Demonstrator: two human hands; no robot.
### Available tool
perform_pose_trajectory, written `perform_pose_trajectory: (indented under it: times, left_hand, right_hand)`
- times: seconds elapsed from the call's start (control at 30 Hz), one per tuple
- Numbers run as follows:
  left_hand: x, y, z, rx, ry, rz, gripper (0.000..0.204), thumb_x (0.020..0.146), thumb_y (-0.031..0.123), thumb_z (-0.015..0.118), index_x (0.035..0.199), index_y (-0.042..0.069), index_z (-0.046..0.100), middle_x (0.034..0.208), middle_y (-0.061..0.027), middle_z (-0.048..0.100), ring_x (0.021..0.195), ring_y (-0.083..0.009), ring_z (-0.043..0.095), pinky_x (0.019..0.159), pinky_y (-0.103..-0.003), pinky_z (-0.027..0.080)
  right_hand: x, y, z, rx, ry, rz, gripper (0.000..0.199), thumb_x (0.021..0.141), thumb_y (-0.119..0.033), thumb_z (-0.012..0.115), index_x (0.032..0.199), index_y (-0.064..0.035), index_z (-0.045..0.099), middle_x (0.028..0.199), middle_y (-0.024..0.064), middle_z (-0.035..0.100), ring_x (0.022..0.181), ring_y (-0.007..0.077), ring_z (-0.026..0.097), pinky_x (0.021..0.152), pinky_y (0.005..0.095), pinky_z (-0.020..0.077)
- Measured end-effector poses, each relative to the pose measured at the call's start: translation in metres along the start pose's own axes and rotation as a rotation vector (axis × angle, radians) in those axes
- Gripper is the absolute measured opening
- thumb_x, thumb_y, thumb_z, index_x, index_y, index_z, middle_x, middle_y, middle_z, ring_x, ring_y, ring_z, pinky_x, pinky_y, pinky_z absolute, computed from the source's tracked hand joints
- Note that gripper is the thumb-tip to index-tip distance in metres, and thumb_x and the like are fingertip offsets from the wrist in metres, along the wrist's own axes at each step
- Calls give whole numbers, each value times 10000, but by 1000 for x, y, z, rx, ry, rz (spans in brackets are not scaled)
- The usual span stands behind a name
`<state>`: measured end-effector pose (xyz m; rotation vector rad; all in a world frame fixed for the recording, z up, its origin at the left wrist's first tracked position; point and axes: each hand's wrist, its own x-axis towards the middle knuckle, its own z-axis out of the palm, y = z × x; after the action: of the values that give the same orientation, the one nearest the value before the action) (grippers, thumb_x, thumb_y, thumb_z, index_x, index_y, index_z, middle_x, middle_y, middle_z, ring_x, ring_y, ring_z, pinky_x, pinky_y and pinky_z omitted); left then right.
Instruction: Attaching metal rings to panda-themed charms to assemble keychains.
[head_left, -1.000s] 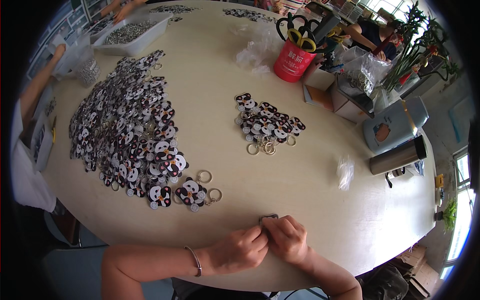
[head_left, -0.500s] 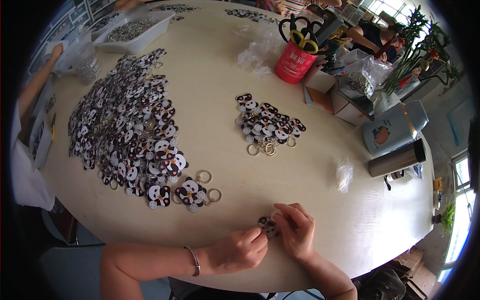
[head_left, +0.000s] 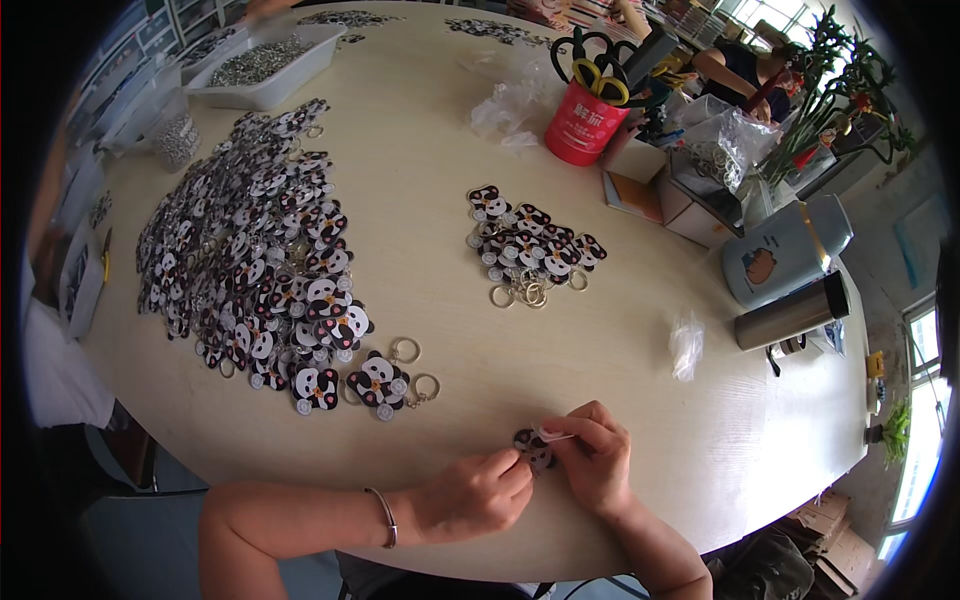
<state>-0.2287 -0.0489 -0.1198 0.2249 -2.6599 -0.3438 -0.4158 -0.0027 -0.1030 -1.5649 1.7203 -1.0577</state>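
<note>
Both hands meet at the near edge of the pale round wooden table [head_left: 450,180], w/ one small black-and-white panda-shaped keychain charm [head_left: 534,449] between them. The left hand [head_left: 478,492] is closed, thumb and index pinched on the lower left side of the charm; a thin metal bracelet [head_left: 382,516] sits on that wrist. The right hand [head_left: 592,455] is curled over the charm from the right, its fingertips pressed together on the top edge, where a small light piece shows; I cannot tell what exactly this piece is. The charm is just above the table surface, near the person's body, approx. in the middle between the two hands.

To the left, well apart, a big heap of same panda charms with metal rings [head_left: 250,260] covers much of the table. A smaller group of panda charms [head_left: 530,250] lies in the centre, w/ several loose rings at its near side. Farther back stands a red cylindrical cup with scissors [head_left: 585,125], and at the right a pale blue thermos lying on its side [head_left: 785,255], next to a steel flask [head_left: 790,315]. A white plastic tray of small metal parts [head_left: 265,65] is at the far left.
</note>
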Motion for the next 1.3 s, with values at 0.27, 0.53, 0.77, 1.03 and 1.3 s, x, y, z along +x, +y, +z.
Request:
perform_pose_trajectory:
  times: [0.27,0.53,0.77,1.03,1.3]
  left_hand:
    - [3,-5,6,45,175,42,89,657,77,608,710,8,625,812,-83,582,799,-186,551,640,-254,535]
    - [2,-3,4,13,144,22,88,654,84,605,694,7,621,793,-81,577,788,-187,551,640,-254,538]
    - [2,-3,7,51,158,36,78,637,95,605,664,22,606,763,-71,552,774,-182,545,616,-248,531]
    - [3,-4,4,20,137,34,70,636,91,601,656,24,596,755,-71,544,773,-185,544,630,-252,530]
    - [2,-1,3,32,126,41,76,637,83,606,668,13,603,754,-72,544,777,-192,547,647,-263,533]
  right_hand:
    - [-3,-3,6,-212,145,-229,191,695,75,709,854,-29,697,769,55,602,549,152,598,515,253,507]
    - [-2,1,14,-439,49,-419,403,602,32,726,996,-35,668,851,76,551,695,234,580,552,329,505]
    - [-6,6,18,-420,114,-482,393,576,68,708,957,-27,688,756,51,544,596,206,548,483,315,465]
    - [-7,7,14,-453,39,-584,384,561,58,709,939,-3,679,739,45,528,570,188,525,471,303,449]
    - [-3,6,16,-445,6,-574,484,547,-20,732,1017,40,634,802,66,514,639,211,532,533,327,483]
